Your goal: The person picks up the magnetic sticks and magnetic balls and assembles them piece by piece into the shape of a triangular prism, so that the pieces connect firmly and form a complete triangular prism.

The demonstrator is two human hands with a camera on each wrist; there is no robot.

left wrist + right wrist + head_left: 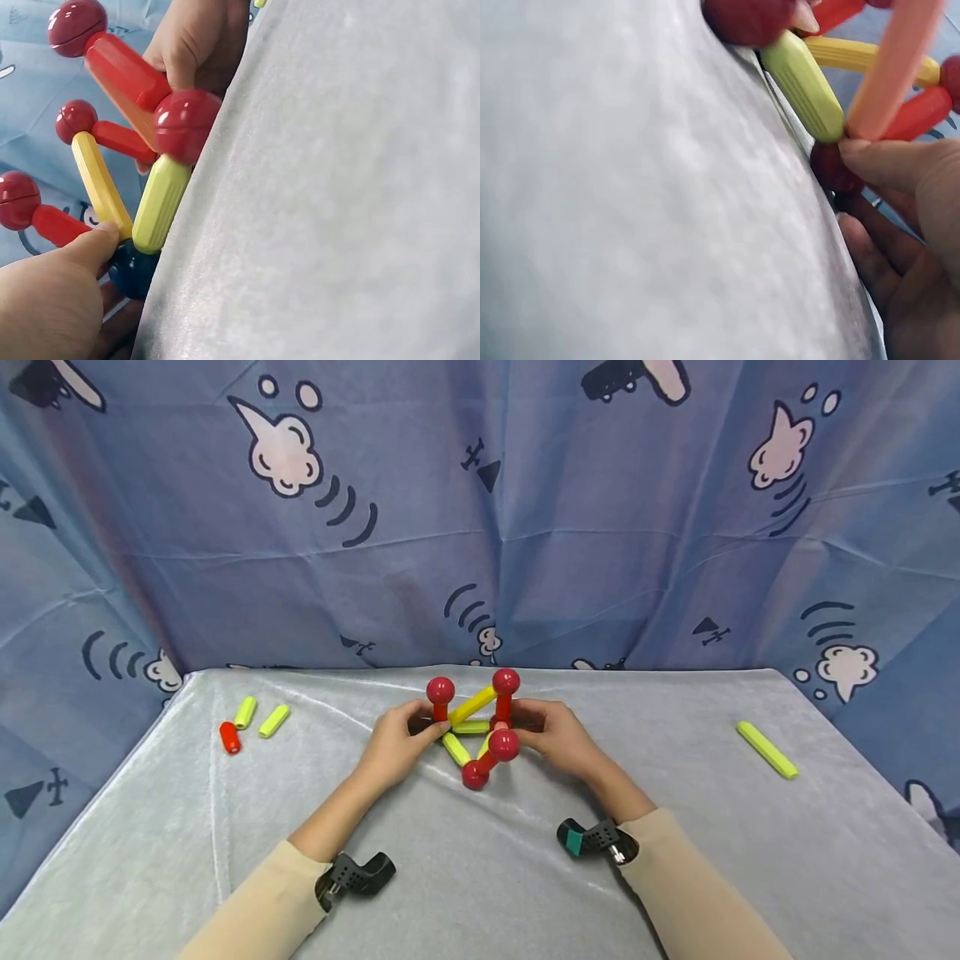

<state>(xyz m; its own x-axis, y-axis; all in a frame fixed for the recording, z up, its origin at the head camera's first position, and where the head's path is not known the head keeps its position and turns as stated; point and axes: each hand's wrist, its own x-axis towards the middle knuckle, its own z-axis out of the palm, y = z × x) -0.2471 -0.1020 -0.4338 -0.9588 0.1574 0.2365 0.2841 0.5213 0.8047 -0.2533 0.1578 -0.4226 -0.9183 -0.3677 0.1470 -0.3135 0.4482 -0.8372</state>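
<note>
Between both hands stands a frame of magnetic rods and balls, with a base triangle of lime rods [471, 727] and red rods rising to red balls [440, 690]. My left hand [395, 739] pinches its left corner, thumb against the foot of a slanting yellow rod [101, 180], beside a dark blue ball [133, 270]. At the right corner, my right hand [558, 739] holds the frame, its thumb at the foot of an orange rod [896, 71] above a red ball [835, 166]. The nearest base corner is another red ball [475, 775]. Fingers behind the corners are partly hidden.
On the left of the grey cloth-covered table [465, 877] lie a short red rod [230, 737] and two short lime rods [274, 721]. One longer lime rod [767, 750] lies far right. A blue patterned curtain [420, 527] hangs behind the table.
</note>
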